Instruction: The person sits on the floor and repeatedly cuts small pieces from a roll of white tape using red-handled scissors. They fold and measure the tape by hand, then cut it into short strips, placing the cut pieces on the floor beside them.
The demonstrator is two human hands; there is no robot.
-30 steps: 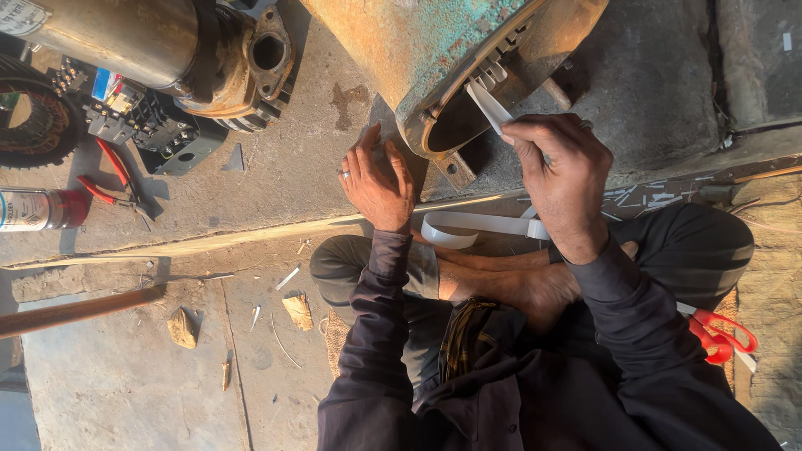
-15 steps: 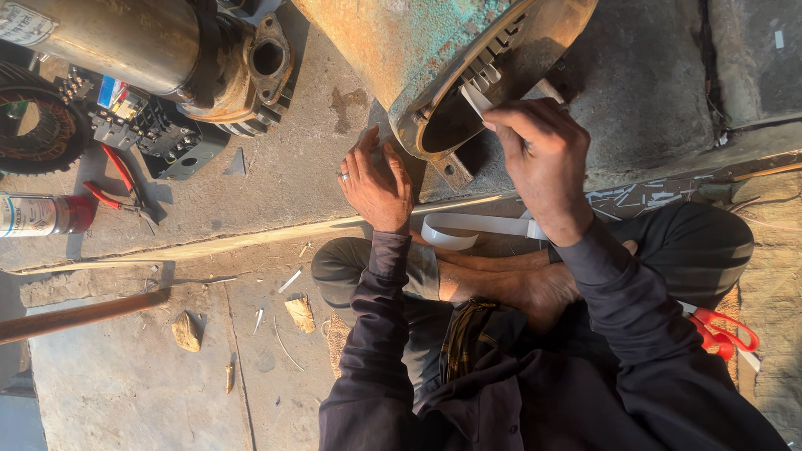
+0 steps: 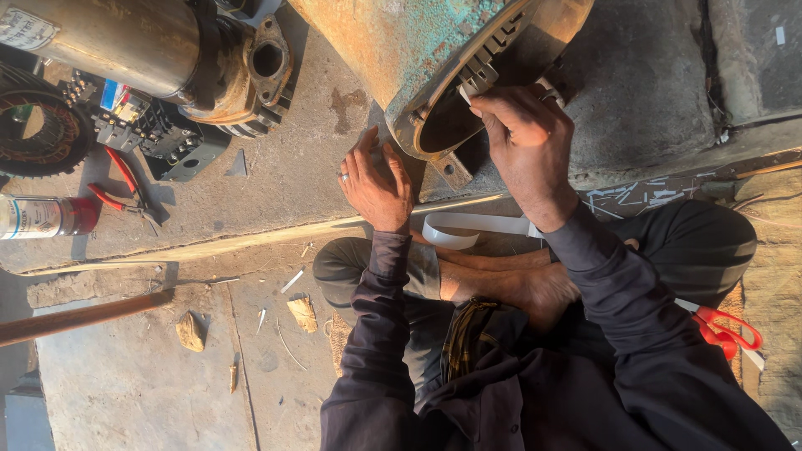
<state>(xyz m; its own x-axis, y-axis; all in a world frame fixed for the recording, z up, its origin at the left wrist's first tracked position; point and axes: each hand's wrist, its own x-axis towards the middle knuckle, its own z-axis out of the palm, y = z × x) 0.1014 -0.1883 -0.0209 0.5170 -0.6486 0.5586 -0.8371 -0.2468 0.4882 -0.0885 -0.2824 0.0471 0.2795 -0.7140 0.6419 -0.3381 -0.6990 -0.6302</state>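
Observation:
A big rusty motor housing (image 3: 393,50) with green patches lies on the concrete, its open end facing me, with slotted stator teeth (image 3: 493,63) along the rim. My right hand (image 3: 526,138) is at those slots, fingertips pinched on a small white insulation strip (image 3: 547,83) that is mostly hidden by the fingers. My left hand (image 3: 376,179), wearing a ring, rests flat with fingers out against the housing's lower edge and holds nothing. A longer white strip (image 3: 468,227) lies looped over my crossed legs.
A second motor (image 3: 167,50), a black wound stator ring (image 3: 33,125), a terminal block (image 3: 150,134), red-handled pliers (image 3: 125,188) and a spray can (image 3: 38,217) lie at the left. Red scissors (image 3: 727,330) sit by my right knee. A rusty bar (image 3: 83,316) lies lower left.
My right hand has moved up to the stator slots and the white strip now shows far less. My left hand has stayed in place.

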